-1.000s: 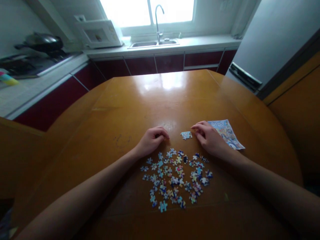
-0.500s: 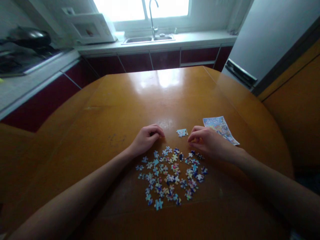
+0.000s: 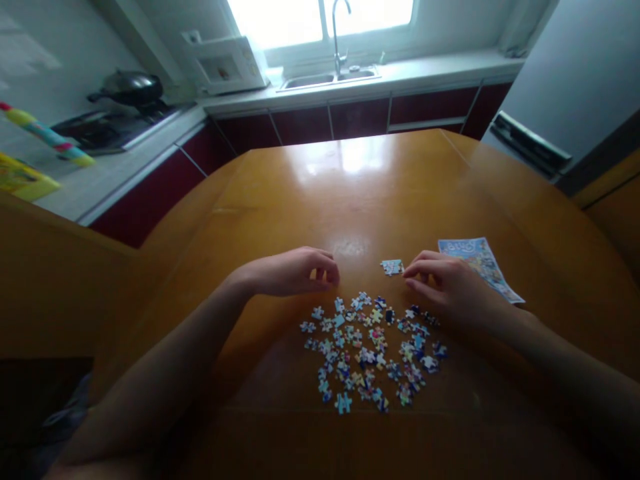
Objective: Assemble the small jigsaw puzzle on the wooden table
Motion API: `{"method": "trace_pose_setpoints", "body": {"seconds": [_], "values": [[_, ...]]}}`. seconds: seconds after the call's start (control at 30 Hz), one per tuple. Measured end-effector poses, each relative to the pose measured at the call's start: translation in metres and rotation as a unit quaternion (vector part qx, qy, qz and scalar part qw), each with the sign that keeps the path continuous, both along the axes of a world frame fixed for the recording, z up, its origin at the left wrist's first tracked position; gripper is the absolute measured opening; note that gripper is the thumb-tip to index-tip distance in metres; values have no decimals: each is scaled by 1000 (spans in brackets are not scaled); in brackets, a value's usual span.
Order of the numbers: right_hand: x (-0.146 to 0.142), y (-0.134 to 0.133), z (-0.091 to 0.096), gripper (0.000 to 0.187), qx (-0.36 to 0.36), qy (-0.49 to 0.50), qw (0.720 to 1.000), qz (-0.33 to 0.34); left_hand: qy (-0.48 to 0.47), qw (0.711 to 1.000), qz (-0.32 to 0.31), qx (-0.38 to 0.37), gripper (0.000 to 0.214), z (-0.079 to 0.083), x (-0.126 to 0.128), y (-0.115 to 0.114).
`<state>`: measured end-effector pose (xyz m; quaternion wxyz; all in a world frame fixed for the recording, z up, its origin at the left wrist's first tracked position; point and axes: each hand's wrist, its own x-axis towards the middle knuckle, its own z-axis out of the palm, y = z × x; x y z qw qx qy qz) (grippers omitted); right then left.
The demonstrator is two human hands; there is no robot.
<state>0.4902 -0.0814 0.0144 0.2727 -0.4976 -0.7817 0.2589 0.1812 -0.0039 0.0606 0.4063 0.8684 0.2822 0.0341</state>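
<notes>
A small joined block of puzzle pieces (image 3: 392, 267) lies on the wooden table. At its right edge is my right hand (image 3: 447, 283), its index fingertip at or very near the block and its thumb held apart, with nothing visible between them. My left hand (image 3: 295, 272) hovers left of the block, fingers loosely bent downward with a gap showing; I see nothing in it. Below both hands spreads a pile of loose jigsaw pieces (image 3: 367, 357), mostly pale blue, white and multicoloured. A printed picture sheet (image 3: 483, 263) lies beyond my right hand, which partly covers it.
The brown table (image 3: 320, 200) has a rounded outline. Beyond it are a counter with a sink (image 3: 330, 79), a white microwave (image 3: 227, 67) and a stove with a dark pan (image 3: 131, 88). A fridge (image 3: 555, 87) stands at the right.
The view has turned left, so the scene sits further right. My left hand has lifted and its fingers have loosened. My right index finger has come up to the block's edge.
</notes>
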Motion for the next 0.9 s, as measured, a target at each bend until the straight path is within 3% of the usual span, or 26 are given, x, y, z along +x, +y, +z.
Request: {"method": "trace_pose_setpoints", "body": {"seconds": [0.2, 0.5, 0.57, 0.67, 0.77, 0.83, 0.9], "values": [[0, 0, -1, 14, 14, -4, 1000, 1, 125, 990, -9, 70, 11, -4, -15, -3], [-1, -1, 3, 16, 1, -8, 1000, 4, 240, 965, -11, 109, 11, -6, 0, -19], [-1, -1, 4, 18, -5, -8, 1000, 7, 236, 966, -21, 104, 5, -4, 1, -15], [0, 0, 4, 19, -8, -6, 1000, 7, 171, 975, -28, 137, 16, -4, -1, -4], [1, 1, 4, 19, -7, -2, 1000, 6, 146, 969, 14, 199, 14, -3, -7, 4], [1, 1, 4, 19, -5, 0, 1000, 4, 194, 957, 48, 211, 12, -2, -10, 3], [1, 1, 4, 19, -1, -1, 1000, 4, 256, 947, 59, 183, 26, -2, -11, -3]]}}
